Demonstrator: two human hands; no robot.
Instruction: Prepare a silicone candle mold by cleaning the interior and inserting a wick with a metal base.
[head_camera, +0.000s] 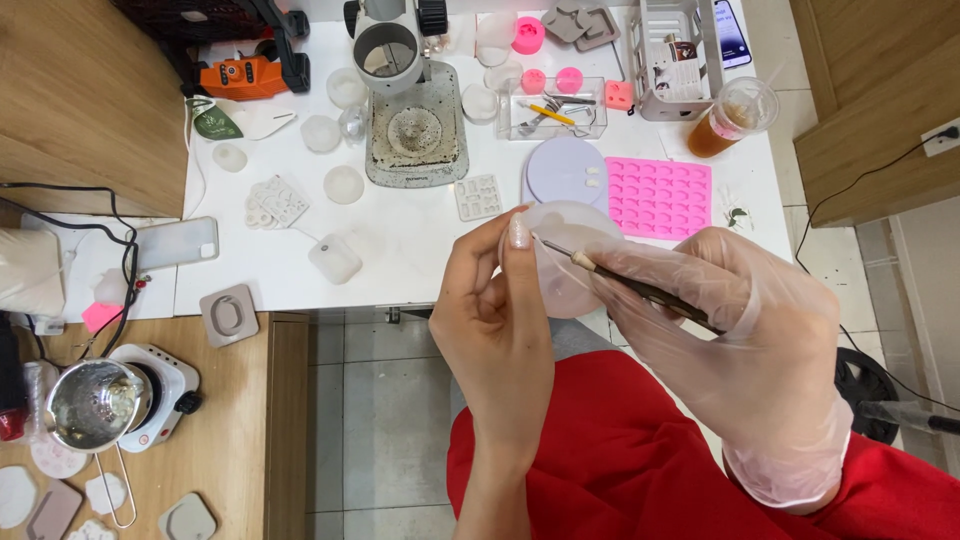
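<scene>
I am looking down on the white table (420, 250), where a microscope stand (410, 110) and a pink silicone mould (658, 196) are sitting well behind my hands. My left hand (495, 330) is closing bare fingers round the rim of a translucent round piece (560, 262), holding it above my lap just off the table's edge — it looks light, thin and likely brittle, so I am judging the rim the safest hold. My gloved right hand (745, 345) is pinching a slim dark tool (640, 289); its long axis is running from lower right to upper left, tip resting on the piece near my left thumb.
</scene>
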